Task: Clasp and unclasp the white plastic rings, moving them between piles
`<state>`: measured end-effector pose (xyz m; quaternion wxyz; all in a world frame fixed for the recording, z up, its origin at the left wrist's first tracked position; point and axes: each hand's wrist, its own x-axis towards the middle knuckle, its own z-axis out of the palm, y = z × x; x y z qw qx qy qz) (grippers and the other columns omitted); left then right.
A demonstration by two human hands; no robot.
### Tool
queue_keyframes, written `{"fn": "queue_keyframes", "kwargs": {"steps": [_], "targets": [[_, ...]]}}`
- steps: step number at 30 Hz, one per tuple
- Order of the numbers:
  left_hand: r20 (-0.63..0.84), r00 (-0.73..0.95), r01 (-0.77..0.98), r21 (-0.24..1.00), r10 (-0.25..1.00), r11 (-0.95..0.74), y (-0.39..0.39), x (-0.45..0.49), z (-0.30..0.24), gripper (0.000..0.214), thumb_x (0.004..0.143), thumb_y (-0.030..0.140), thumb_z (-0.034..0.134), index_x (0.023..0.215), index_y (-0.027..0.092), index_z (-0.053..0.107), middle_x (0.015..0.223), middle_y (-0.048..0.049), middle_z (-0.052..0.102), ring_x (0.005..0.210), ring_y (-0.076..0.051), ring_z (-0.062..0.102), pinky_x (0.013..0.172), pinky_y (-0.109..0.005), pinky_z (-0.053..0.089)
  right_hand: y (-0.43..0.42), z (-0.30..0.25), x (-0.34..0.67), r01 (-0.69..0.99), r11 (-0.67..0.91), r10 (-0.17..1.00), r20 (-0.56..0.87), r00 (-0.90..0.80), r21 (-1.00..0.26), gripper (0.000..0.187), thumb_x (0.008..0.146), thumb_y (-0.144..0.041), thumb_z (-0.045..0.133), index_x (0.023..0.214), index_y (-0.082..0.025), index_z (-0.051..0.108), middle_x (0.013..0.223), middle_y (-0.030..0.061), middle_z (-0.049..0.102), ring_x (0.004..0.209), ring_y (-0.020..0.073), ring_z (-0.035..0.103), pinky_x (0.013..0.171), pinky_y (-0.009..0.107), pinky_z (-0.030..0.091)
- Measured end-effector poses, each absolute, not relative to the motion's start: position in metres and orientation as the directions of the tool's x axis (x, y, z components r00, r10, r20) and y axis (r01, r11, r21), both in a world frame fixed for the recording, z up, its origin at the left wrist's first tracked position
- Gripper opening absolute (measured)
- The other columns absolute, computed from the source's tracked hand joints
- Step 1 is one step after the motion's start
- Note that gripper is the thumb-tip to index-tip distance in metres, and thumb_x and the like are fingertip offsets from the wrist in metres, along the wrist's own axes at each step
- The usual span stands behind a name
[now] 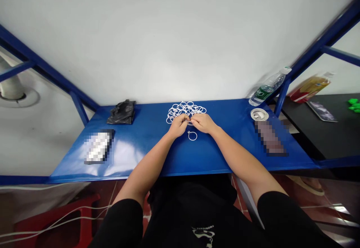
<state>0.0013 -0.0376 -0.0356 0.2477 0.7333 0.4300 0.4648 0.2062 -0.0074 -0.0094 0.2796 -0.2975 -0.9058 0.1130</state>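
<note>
My left hand [178, 125] and my right hand [203, 123] meet over the middle of the blue table [157, 150]. The fingertips of both are pinched together on a thin white ring [190, 123], which they partly cover. Just behind my hands lies a heap of white rings [186, 108], several of them overlapping. One loose white ring [192, 140], with a small knob at its upper left, lies flat on the near side of my hands.
A crumpled black plastic bag [122, 112] lies at the back left, a blurred-out phone-like item [99, 147] before it. At the right are a water bottle [266, 90], a coiled white strap [259, 114] and another blurred-out item [270, 137]. Blue frame bars [81, 107] flank the table.
</note>
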Motion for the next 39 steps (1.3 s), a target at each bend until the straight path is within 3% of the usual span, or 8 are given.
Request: {"fn": "queue_keyframes", "kwargs": {"steps": [3,8,15,21,26,31,36,39], "targets": [[0.468,0.227,0.446,0.73,0.854,-0.518,-0.039,-0.001,-0.036,0.031,0.083,0.01,0.055,0.105,0.02,0.073,0.089,-0.0009,0.075,0.08,-0.016,0.068,0.079,-0.029,0.054,0.001,-0.003,0.224,0.544,0.687,0.727,0.444,-0.524,-0.482,0.031,0.104,-0.034,0.051,0.086,-0.021,0.073,0.088,0.0052,0.076,0.084,0.0193,0.067,0.076,0.03,0.043],[0.446,0.385,0.486,0.646,0.808,-0.588,-0.045,0.003,-0.029,0.029,0.079,0.007,0.057,0.097,0.02,0.077,0.092,-0.0024,0.077,0.083,-0.017,0.07,0.082,-0.031,0.054,0.016,0.006,0.256,0.638,0.495,0.866,0.275,-0.418,-0.589,0.017,0.095,-0.036,0.066,0.092,-0.025,0.079,0.09,0.0003,0.08,0.08,0.0182,0.07,0.072,0.029,0.044],[0.41,0.54,0.444,0.604,0.735,-0.662,-0.052,0.007,-0.019,0.019,0.081,0.013,0.059,0.087,0.02,0.076,0.09,-0.0032,0.078,0.087,-0.02,0.068,0.087,-0.035,0.053,0.011,0.008,0.252,0.716,0.434,0.883,0.098,-0.46,-0.547,0.018,0.09,-0.041,0.074,0.098,-0.027,0.08,0.082,-0.0017,0.078,0.074,0.0169,0.069,0.068,0.028,0.043],[0.363,0.598,0.442,0.594,0.715,-0.672,-0.051,0.007,-0.019,0.018,0.084,0.017,0.059,0.07,0.02,0.07,0.077,-0.0018,0.075,0.076,-0.018,0.066,0.084,-0.034,0.051,0.004,0.003,0.231,0.8,0.465,0.866,0.008,-0.5,-0.379,0.012,0.09,-0.036,0.074,0.097,-0.028,0.08,0.092,0.0007,0.081,0.085,0.0203,0.07,0.067,0.028,0.039],[0.291,0.572,0.453,0.667,0.767,-0.591,-0.053,0.007,-0.018,0.018,0.086,0.022,0.062,0.07,0.02,0.069,0.075,-0.0008,0.072,0.07,-0.015,0.064,0.073,-0.03,0.05,0.003,0.002,0.23,0.78,0.508,0.85,0.067,-0.522,-0.367,0.013,0.095,-0.031,0.068,0.095,-0.026,0.08,0.098,0.0014,0.082,0.089,0.0206,0.071,0.07,0.028,0.041],[0.359,0.499,0.451,0.67,0.789,-0.59,-0.052,0.007,-0.018,0.015,0.085,0.015,0.057,0.078,0.02,0.069,0.092,-0.0033,0.075,0.086,-0.018,0.069,0.084,-0.031,0.054,0.004,0.0,0.231,0.741,0.545,0.835,0.174,-0.522,-0.392,0.016,0.098,-0.033,0.066,0.098,-0.026,0.08,0.098,0.0016,0.082,0.086,0.0198,0.071,0.072,0.029,0.043],[0.318,0.218,0.565,0.73,0.923,-0.385,-0.049,0.006,-0.021,0.031,0.099,0.029,0.058,0.128,0.022,0.067,0.105,-0.0041,0.077,0.086,-0.018,0.071,0.084,-0.033,0.055,0.0,-0.002,0.227,0.693,0.593,0.805,0.3,-0.511,-0.41,0.021,0.102,-0.034,0.061,0.108,-0.026,0.08,0.104,0.0027,0.083,0.09,0.0203,0.073,0.079,0.03,0.046],[0.332,0.187,0.542,0.75,0.925,-0.379,-0.047,0.006,-0.024,0.035,0.1,0.03,0.058,0.134,0.021,0.065,0.11,-0.0057,0.078,0.091,-0.019,0.073,0.087,-0.033,0.056,-0.005,-0.002,0.22,0.672,0.626,0.78,0.324,-0.536,-0.395,0.022,0.101,-0.032,0.061,0.108,-0.025,0.08,0.103,0.0036,0.082,0.092,0.0205,0.073,0.079,0.029,0.046]]}}
